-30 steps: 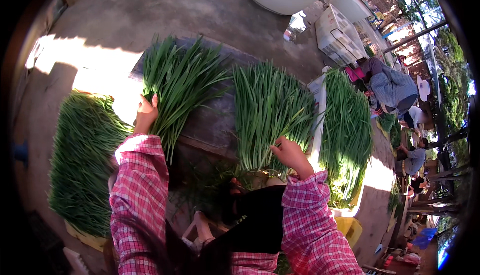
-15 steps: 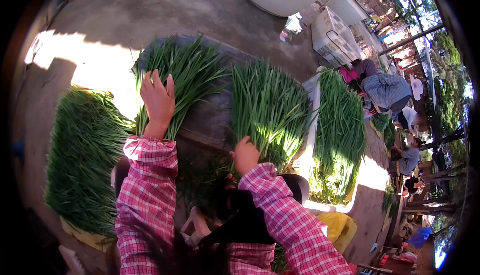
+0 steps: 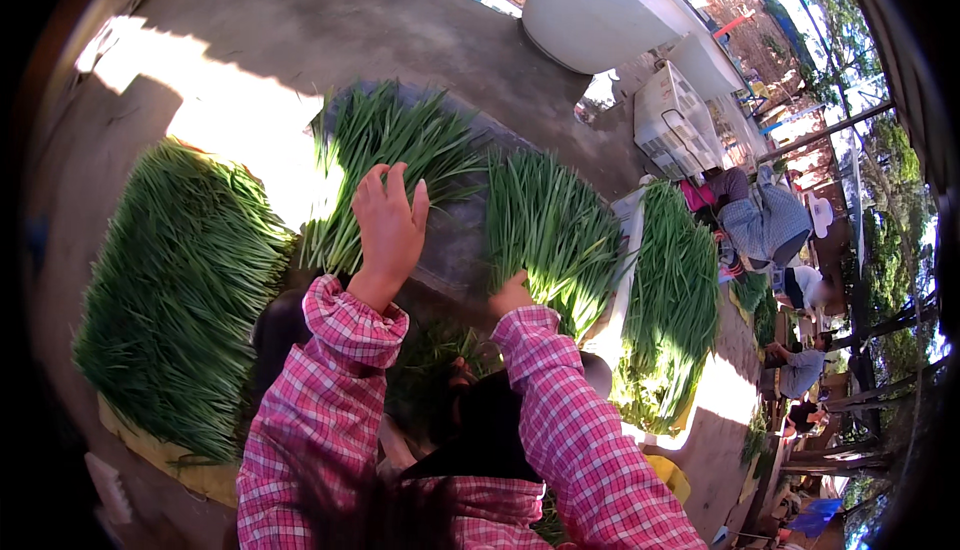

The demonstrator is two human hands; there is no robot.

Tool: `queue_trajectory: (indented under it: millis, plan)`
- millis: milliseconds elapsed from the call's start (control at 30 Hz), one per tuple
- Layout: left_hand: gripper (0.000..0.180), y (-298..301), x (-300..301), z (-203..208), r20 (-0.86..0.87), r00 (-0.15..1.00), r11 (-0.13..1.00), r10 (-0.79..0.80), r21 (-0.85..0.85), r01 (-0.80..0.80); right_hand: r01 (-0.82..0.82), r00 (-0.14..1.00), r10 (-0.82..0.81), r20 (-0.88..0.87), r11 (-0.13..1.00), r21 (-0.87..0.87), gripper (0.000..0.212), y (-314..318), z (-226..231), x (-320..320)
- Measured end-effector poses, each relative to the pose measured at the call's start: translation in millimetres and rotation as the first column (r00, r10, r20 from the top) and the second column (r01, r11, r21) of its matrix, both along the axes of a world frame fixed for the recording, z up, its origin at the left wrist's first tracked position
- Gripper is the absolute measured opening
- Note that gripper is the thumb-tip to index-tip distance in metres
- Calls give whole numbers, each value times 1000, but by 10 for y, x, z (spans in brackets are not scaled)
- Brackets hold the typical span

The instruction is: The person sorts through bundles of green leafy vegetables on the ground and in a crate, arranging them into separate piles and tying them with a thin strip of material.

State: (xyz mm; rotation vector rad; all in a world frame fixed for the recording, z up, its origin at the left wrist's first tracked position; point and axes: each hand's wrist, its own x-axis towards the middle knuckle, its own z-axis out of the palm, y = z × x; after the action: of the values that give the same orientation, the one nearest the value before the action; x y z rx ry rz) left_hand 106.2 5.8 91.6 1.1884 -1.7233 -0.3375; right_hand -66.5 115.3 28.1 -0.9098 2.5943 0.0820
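My left hand (image 3: 388, 225) is raised with its fingers spread, holding nothing, above the near end of a fanned bunch of green chives (image 3: 385, 165). Only the back of my right hand (image 3: 509, 297) shows; it rests at the base of a second chive bunch (image 3: 550, 230), and whether it grips the stalks is hidden. Both bunches lie on a dark sheet (image 3: 455, 240) on the concrete ground. My sleeves are pink plaid.
A wide bed of chives (image 3: 175, 280) lies at the left on a yellow sheet, and another long pile (image 3: 670, 300) at the right. A white tub (image 3: 600, 15) and white crates (image 3: 675, 115) stand behind. Other people (image 3: 760, 225) sit at the far right.
My left hand has lifted off the left chive bunch and opened. My right hand has slid left and down to the base of the middle bunch.
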Motion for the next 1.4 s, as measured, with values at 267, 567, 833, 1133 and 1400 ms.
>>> queue_trajectory:
  millis: [267, 567, 833, 1133, 1400]
  plan:
    - [31, 50, -31, -123, 78, 997, 998, -24, 58, 20, -115, 989, 96, 116, 977, 178, 66, -184, 339, -527]
    - [32, 95, -111, -152, 164, 985, 995, -62, 87, 48, -254, 964, 197, 177, 878, 407, 48, -430, 816, -661]
    - [29, 127, -148, -185, 234, 969, 994, -80, 88, 61, -144, 800, -59, 597, 947, 287, 14, -391, 1192, -1042]
    - [28, 172, -133, -273, 270, 960, 995, -76, 83, 55, 240, 669, -56, 741, 960, -144, 11, 277, 2104, -862]
    - [29, 207, -185, -318, 227, 965, 986, -131, 128, 104, 399, 591, 144, 794, 803, -443, 15, 1103, 2293, -1045]
